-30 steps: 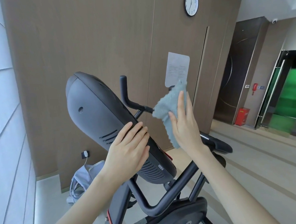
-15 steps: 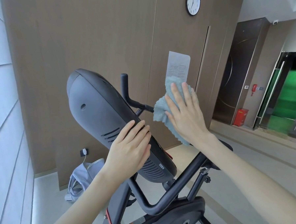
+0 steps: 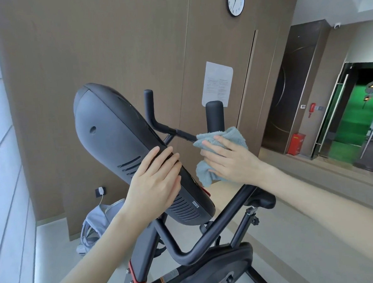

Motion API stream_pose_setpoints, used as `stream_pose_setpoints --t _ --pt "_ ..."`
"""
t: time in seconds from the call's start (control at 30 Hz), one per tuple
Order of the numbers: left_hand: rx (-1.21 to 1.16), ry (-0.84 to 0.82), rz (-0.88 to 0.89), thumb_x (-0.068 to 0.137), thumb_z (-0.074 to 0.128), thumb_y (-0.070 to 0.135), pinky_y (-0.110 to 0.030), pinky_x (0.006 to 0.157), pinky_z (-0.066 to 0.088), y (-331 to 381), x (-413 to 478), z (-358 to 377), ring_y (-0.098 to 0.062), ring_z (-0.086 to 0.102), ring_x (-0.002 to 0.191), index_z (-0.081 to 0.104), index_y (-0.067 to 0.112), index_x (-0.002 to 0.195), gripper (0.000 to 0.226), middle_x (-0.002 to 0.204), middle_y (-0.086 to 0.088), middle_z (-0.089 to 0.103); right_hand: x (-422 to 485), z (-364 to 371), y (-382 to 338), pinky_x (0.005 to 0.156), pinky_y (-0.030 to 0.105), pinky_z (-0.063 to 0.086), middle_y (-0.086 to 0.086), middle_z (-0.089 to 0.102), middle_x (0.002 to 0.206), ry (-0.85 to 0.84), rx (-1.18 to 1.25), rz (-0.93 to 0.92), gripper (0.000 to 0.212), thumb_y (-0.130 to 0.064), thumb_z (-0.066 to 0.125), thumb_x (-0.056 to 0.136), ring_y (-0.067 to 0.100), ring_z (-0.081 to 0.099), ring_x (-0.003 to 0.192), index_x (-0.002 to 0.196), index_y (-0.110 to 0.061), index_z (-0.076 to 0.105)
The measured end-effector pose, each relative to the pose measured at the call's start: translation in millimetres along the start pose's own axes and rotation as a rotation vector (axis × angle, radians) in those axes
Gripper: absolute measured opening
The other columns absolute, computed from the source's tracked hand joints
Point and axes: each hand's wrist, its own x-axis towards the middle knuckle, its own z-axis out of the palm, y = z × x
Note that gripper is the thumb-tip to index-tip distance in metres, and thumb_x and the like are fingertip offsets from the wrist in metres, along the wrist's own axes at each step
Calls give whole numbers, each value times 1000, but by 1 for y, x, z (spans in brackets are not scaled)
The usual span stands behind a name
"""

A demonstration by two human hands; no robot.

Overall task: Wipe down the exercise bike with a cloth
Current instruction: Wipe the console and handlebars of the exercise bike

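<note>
My left hand [image 3: 155,182] lies flat, bracing the console [image 3: 116,140]. My right hand [image 3: 229,160], spread flat, presses the cloth [image 3: 232,134] against the handlebar [image 3: 215,116]; I would use firm, overlapping strokes.

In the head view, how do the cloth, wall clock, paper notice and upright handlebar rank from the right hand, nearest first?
1. Cloth, under the right hand.
2. Upright handlebar, just above.
3. Paper notice, on the wall behind.
4. Wall clock, high up.

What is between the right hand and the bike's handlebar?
The blue cloth, pressed by the right hand against the handlebar; the head view shows it.
</note>
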Motion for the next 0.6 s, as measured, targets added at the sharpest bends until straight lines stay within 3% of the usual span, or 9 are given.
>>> stream_pose_setpoints --t 0.07,0.23,0.37,0.5,0.6 --pt "-1 0 7 93 48 20 -45 112 28 0 0 0 -29 53 123 70 5 105 30 119 -9 66 7 0 14 110 45 30 7 67 115 25 -16 -14 36 -30 41 99 26 53 122 101 -9 71" --pt "9 -8 6 93 47 21 -45 112 28 -1 0 0 -28 53 123 70 5 105 30 119 -9 66 36 2 43 114 49 21 8 66 117 32 -7 190 39 -30 38 100 30 49 126 105 -6 68" --pt "12 -10 2 93 48 20 -45 112 28 0 1 -1 -28 54 123 70 5 105 29 119 -8 66 16 6 13 114 51 19 7 65 118 49 62 168 39 -31 38 99 31 48 127 104 -8 69" --pt "13 -15 -5 92 49 20 -45 112 28 1 0 -2 -28 53 124 70 6 106 29 120 -8 65 -15 5 -23 111 50 28 6 66 119 1 82 86 36 -29 41 99 28 49 126 102 -8 71" --pt "15 -23 -3 92 50 20 -45 112 29 2 0 -3 -28 52 125 70 6 107 29 121 -8 65 -15 -3 -18 108 51 31 11 67 114 108 117 122 34 -27 45 98 29 54 121 99 -5 71"
